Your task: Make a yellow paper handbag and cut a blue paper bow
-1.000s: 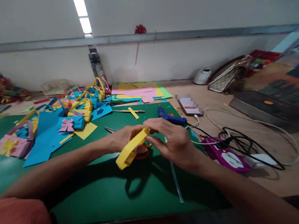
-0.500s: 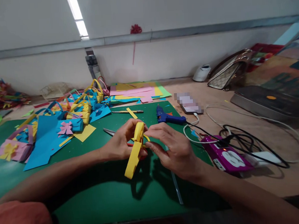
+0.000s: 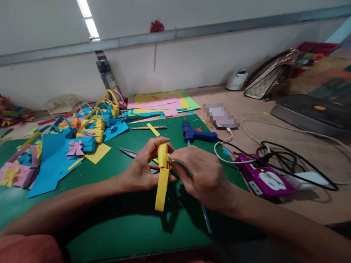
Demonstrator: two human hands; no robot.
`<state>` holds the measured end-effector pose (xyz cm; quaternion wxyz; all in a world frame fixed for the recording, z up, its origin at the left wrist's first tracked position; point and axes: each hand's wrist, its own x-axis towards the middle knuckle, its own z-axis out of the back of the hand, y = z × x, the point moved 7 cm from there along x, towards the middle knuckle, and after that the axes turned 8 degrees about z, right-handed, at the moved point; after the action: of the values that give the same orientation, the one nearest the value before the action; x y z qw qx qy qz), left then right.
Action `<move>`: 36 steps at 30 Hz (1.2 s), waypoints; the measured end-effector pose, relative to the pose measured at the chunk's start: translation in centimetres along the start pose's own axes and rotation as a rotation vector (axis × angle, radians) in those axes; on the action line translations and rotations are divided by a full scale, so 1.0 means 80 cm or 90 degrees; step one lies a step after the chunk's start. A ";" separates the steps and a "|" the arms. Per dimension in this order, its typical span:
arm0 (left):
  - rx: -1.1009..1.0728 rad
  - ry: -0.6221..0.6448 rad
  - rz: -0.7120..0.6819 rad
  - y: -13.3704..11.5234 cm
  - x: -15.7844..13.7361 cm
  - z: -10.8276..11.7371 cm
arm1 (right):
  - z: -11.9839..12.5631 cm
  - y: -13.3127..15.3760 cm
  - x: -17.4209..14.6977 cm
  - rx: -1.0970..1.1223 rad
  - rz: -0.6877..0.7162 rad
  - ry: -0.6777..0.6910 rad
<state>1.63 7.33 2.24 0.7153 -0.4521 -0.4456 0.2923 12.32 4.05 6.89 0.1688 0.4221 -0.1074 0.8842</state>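
My left hand (image 3: 143, 165) is closed around a small yellow paper basket (image 3: 162, 188), its long strip pointing down toward me. The fingers of my right hand (image 3: 200, 169) pinch at the basket's right side; the exact spot is partly hidden by the fingers. Under my left hand lie scissors (image 3: 129, 153), with a bit of red handle showing behind the basket. Beyond my right hand rests a blue glue gun (image 3: 198, 134) on the green cutting mat (image 3: 116, 226). A clear glue stick (image 3: 206, 219) lies below my right hand.
Finished paper baskets (image 3: 20, 170) and blue paper (image 3: 48, 165) cover the left side. Colored sheets (image 3: 158, 102) are stacked at the back. A purple power strip (image 3: 264, 177) with tangled cables, a phone (image 3: 222, 116) and a dark case (image 3: 317, 111) stand on the right.
The yellow basket has turned so that its strip hangs more upright and slightly further right. My right fingers have drawn in closer against its side.
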 end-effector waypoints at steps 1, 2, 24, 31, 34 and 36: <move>0.002 -0.007 -0.003 0.000 0.000 0.000 | 0.000 0.000 0.000 -0.003 -0.001 -0.002; 0.005 -0.016 -0.006 -0.001 0.000 0.001 | 0.001 0.000 -0.001 -0.005 0.000 -0.004; 0.225 -0.118 -0.066 -0.022 -0.004 0.011 | 0.002 -0.001 0.000 0.017 0.005 -0.008; 0.280 -0.120 -0.113 -0.031 -0.006 0.010 | 0.010 -0.001 0.001 0.044 -0.014 -0.019; 0.290 -0.106 -0.112 -0.030 -0.005 0.009 | 0.009 -0.004 0.002 0.059 -0.049 -0.003; 0.302 -0.091 -0.114 -0.029 -0.005 0.008 | 0.008 -0.006 0.002 0.070 -0.065 0.002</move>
<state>0.94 6.26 4.31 0.7913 -0.2085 -0.4519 0.3552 12.85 4.29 7.42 0.1902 0.4339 -0.0369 0.8799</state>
